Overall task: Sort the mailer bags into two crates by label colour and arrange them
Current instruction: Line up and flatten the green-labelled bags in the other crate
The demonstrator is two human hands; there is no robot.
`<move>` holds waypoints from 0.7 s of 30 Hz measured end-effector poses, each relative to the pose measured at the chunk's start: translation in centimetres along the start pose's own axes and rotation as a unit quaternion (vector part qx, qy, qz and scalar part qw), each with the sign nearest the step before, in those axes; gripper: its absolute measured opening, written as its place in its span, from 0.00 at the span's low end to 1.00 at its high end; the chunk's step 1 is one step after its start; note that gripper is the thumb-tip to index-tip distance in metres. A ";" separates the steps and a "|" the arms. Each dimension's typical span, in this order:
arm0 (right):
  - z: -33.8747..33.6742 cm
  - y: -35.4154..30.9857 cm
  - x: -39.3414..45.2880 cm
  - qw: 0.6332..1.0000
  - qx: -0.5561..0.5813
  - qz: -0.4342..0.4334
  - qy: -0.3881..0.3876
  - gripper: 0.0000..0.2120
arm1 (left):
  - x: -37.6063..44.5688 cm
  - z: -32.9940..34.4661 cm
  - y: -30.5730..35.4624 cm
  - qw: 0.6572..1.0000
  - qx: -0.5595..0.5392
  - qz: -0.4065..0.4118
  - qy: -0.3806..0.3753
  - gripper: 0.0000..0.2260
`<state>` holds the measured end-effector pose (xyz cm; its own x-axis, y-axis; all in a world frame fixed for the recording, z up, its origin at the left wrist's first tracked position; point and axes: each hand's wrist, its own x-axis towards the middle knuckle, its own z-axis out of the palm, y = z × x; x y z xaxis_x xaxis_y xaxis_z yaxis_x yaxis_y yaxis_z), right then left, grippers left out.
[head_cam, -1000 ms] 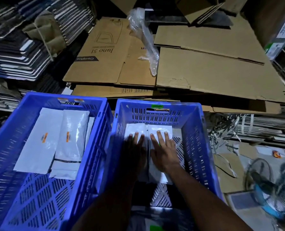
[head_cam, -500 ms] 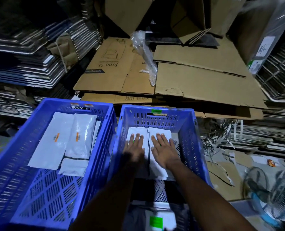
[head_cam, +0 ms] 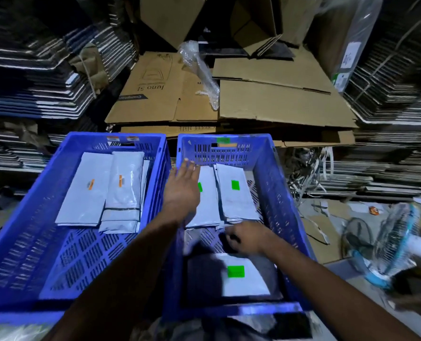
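Note:
Two blue crates stand side by side. The left crate (head_cam: 69, 254) holds white mailer bags with orange labels (head_cam: 86, 190) at its far end. In the right crate (head_cam: 280, 193) two piles of green-label mailer bags (head_cam: 236, 195) lie at the far end, and another green-label bag (head_cam: 244, 276) lies at the near end. My left hand (head_cam: 182, 190) lies flat with fingers spread on the left green pile, by the crate's left wall. My right hand (head_cam: 246, 238) has its fingers curled at the near edge of the right pile; it is blurred, so a grip is unclear.
Flattened cardboard boxes (head_cam: 278, 104) with a roll of bubble wrap (head_cam: 204, 72) lie just behind the crates. Stacks of flat sheets rise on both sides. A small blue and white fan (head_cam: 389, 242) and strapping scraps lie on the floor to the right.
Both hands were pressing flat on the green piles. My right hand has pulled back to the piles' near edge and curled; my left hand has slid left and forward. The view has tilted down.

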<state>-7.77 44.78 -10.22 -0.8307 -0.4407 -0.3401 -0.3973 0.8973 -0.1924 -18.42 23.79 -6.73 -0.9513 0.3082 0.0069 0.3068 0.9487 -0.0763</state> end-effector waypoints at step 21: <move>-1.4 0.7 -2.9 0.917 0.388 -0.006 -0.092 0.11 | -1.5 0.0 -1.2 0.961 -0.264 -0.067 0.051 0.30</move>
<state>-6.13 46.70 -8.07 -0.7203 -0.5111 -0.4689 0.0505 0.6356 -0.7704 -17.40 22.16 -6.62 -0.9836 0.1612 0.0807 0.1802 0.8754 0.4486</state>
